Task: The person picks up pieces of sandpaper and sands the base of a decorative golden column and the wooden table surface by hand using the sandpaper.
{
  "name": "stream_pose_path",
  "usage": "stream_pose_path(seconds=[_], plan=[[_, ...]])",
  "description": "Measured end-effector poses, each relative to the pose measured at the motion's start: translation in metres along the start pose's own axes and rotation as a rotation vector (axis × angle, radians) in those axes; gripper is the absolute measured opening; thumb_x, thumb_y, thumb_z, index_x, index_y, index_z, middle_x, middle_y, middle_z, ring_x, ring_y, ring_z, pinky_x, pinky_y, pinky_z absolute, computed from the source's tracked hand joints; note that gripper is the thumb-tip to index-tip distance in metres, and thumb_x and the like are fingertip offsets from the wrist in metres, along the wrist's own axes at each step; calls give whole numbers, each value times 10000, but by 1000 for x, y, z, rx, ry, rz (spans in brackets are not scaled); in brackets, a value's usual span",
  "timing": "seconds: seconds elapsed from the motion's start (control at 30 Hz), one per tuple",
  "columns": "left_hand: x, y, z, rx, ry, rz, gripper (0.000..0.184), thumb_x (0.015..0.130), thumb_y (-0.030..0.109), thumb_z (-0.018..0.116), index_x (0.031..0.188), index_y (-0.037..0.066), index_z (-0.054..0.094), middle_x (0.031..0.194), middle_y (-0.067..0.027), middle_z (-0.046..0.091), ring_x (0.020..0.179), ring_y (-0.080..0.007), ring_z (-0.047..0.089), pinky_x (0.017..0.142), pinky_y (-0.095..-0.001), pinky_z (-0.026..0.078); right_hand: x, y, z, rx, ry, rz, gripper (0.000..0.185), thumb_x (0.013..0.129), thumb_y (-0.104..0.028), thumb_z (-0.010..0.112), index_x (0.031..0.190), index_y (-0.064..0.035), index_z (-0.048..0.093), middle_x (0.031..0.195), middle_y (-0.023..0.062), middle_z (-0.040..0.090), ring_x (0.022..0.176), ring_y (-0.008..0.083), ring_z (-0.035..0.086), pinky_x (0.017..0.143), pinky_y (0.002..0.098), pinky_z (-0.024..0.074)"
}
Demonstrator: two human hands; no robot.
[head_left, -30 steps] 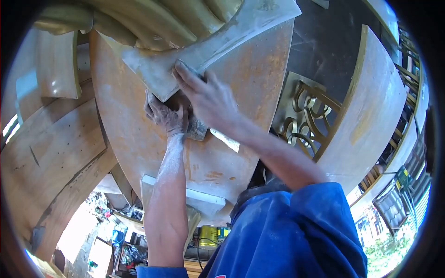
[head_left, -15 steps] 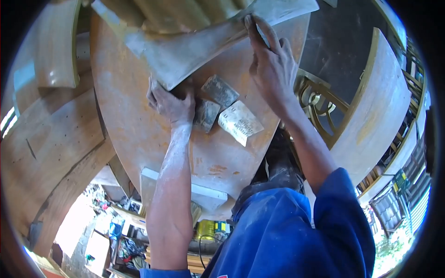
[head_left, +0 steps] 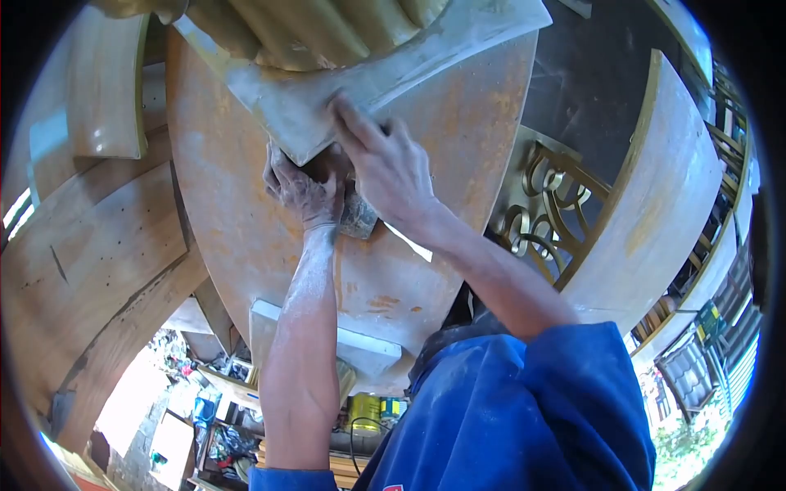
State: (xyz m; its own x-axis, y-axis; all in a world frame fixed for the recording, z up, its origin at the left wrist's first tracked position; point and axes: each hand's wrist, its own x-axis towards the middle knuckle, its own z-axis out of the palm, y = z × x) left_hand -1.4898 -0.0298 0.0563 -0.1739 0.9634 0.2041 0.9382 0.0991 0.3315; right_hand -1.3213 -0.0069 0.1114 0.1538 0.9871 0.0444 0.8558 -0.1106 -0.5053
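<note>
At the top centre, a grey-white, dusty flat piece [head_left: 303,106] with a pointed corner joins a gold fluted part [head_left: 327,31]. My left hand [head_left: 304,186] grips its lower corner, fingers wrapped round the edge. My right hand [head_left: 389,168] rests its fingertips on the upper face near the corner, fingers stretched out; whether something thin lies under them cannot be made out. Partly covered by my hands, a dark worn pad [head_left: 358,217] lies on the large curved board [head_left: 393,282]. Beside it, the edge of a printed white sheet [head_left: 415,245] shows under my right wrist.
A pale block [head_left: 364,348] sits at the board's near end. Large curved panels stand at the right [head_left: 655,188] and left [head_left: 106,90]. Gold scrollwork [head_left: 565,196] is right of the board. A yellow container [head_left: 365,412] is low in the centre.
Since half a second ago, my right hand has moved left and down along the piece to near its corner, covering most of the pads and sheet. My left hand keeps its hold.
</note>
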Motion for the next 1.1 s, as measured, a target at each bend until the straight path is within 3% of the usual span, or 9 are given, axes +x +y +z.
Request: stream_pose_path(seconds=[0.07,0.17,0.23,0.33,0.4,0.63,0.73,0.97,1.1], plan=[[-9,-7,0,-20,-21,-9,897,799,467,799,1488,29,427,1459,-186,531,1275,-374,493,1131,-447,329,11,29,-15,-52,37,-536,670,874,-180,649,1518,-222,468,885,173,665,593,300,614,490,457,469],[-4,-2,4,-3,-26,-26,896,799,469,801,1485,29,429,1458,-184,532,1272,-372,496,1131,-445,329,27,76,-44,-134,-351,-3,678,870,-157,669,1517,-228,478,1033,165,685,604,288,618,512,437,504],[-7,3,-7,23,-40,-37,894,799,471,802,1483,28,432,1457,-181,533,1268,-370,498,1131,-444,328,18,73,-29,61,-40,83,677,887,-185,664,1526,-277,462,1072,165,684,614,288,630,522,428,512],[-1,0,-3,-6,-12,-4,893,799,469,804,1480,26,434,1458,-180,533,1268,-369,498,1132,-444,327,-11,6,2,-161,-133,6,641,910,-220,650,1522,-246,463,973,161,689,604,291,626,528,436,503],[-10,-10,-3,-14,-41,15,891,799,467,806,1478,24,436,1459,-179,534,1268,-368,498,1133,-444,326,-14,25,15,50,34,-536,640,927,-273,642,1535,-243,444,935,163,671,617,309,626,535,453,514],[-5,7,-6,-9,-7,-13,897,798,475,811,1473,16,440,1463,-183,536,1274,-376,496,1134,-449,327,24,66,-34,-217,-195,87,622,921,-306,679,1511,-277,482,1056,156,679,639,332,608,528,438,524],[-7,-3,-4,0,-17,17,897,801,480,810,1471,12,441,1462,-189,537,1276,-383,494,1135,-456,328,14,68,-25,-84,137,-553,574,940,-289,646,1494,-249,501,1138,166,665,628,339,605,512,438,516],[-6,2,-6,13,-23,-19,890,816,480,800,1468,-1,433,1459,-199,537,1287,-386,488,1137,-462,327,43,97,-30,-171,22,21,464,967,-257,592,1430,-233,583,1192,29,670,592,296,573,529,421,526],[-7,1,-5,9,-30,8,864,842,515,776,1449,-8,453,1389,-238,552,1246,-404,494,1102,-475,358,39,97,-65,-178,-8,-443,492,962,-213,589,1451,-256,556,1163,76,679,592,300,599,532,430,527]])
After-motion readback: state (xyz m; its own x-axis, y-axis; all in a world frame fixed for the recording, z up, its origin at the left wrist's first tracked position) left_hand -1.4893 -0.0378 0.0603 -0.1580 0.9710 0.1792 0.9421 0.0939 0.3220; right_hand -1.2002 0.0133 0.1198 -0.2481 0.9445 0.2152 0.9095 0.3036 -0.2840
